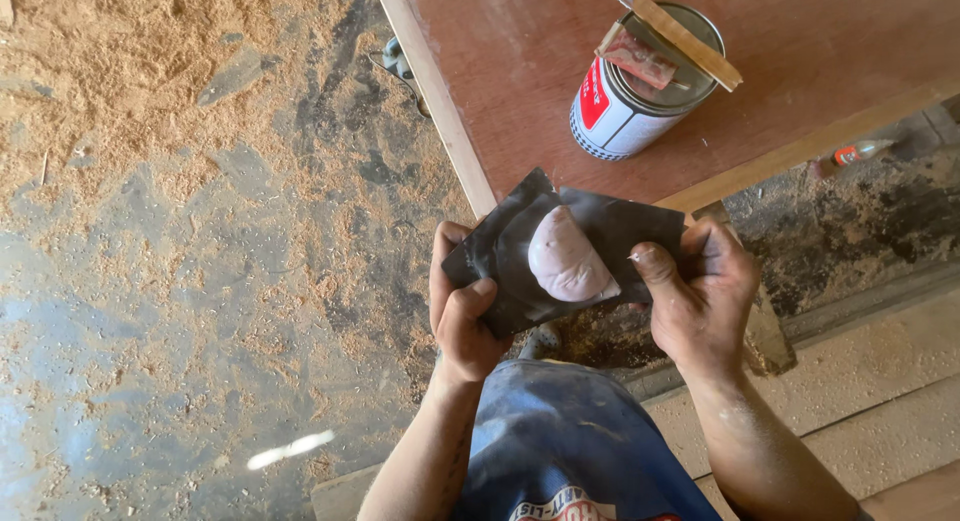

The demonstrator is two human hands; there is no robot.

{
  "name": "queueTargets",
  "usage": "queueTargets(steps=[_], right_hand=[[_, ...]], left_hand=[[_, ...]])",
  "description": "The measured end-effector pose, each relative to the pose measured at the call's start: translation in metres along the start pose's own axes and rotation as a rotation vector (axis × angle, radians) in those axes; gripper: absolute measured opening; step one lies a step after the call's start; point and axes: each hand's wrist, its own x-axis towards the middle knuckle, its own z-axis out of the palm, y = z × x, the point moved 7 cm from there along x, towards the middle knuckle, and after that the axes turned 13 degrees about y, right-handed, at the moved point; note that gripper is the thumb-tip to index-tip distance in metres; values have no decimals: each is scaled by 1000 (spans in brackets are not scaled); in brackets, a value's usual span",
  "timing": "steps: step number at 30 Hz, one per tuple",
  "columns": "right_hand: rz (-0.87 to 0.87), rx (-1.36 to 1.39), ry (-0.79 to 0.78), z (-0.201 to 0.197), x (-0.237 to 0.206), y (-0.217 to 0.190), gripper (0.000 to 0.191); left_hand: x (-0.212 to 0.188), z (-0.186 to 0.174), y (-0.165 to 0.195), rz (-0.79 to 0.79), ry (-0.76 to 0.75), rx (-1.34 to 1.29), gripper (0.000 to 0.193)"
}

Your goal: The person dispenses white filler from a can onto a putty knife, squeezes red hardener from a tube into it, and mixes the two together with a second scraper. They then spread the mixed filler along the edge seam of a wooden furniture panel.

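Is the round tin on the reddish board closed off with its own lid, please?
No: the tin stands open on the board, with only a wooden stick and a smeared scraper lying across its rim.

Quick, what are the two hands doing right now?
Left hand: closed on the left edge of the black sheet carrying a pinkish putty lump.
Right hand: closed on the sheet's right edge, with a flat scraper tucked beneath.

Your head camera looks steeply down, close over your hands [590, 301] at centre; the plywood board [800, 71] lies at one o'clock.
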Motion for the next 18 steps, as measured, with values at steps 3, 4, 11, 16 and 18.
queueTargets(steps=[3, 4, 11, 16, 18], right_hand=[[-59, -47, -8, 3, -5, -7, 34], [-69, -62, -13, 5, -6, -9, 34], [-47, -24, -53, 13, -15, -23, 32], [-97, -91, -60, 15, -16, -26, 34], [-183, -163, -54, 13, -17, -29, 34]], left_hand=[[-5, 4, 4, -14, 2, -43, 33], [-7, 5, 5, -13, 3, -59, 33], [-13, 8, 17, -10, -2, -113, 33], [-16, 5, 15, -41, 14, -183, 33], [-16, 4, 14, -46, 14, -219, 33]])
